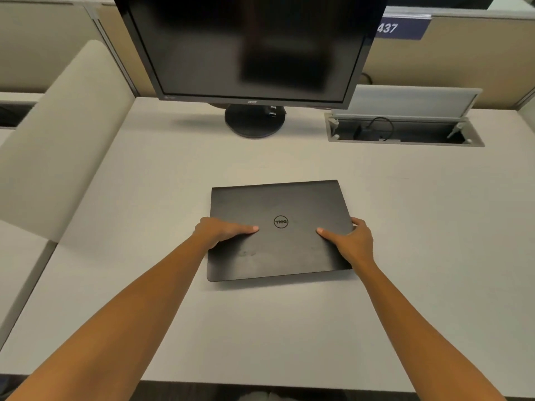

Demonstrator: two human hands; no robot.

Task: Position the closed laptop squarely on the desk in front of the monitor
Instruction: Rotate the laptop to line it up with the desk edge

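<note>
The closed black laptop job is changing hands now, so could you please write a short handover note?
Left hand: gripping the left edge of the closed black laptop, thumb on the lid.
Right hand: gripping its right edge likewise.
Laptop: flat on the pale beige desk, in front of the black monitor, slightly skewed.
Done: closed, placed.
Left: a small squaring turn, then release.

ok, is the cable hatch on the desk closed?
No, the grey metal cable hatch set into the beige desk right of the black monitor stands with its lid raised, and cables show inside.
</note>
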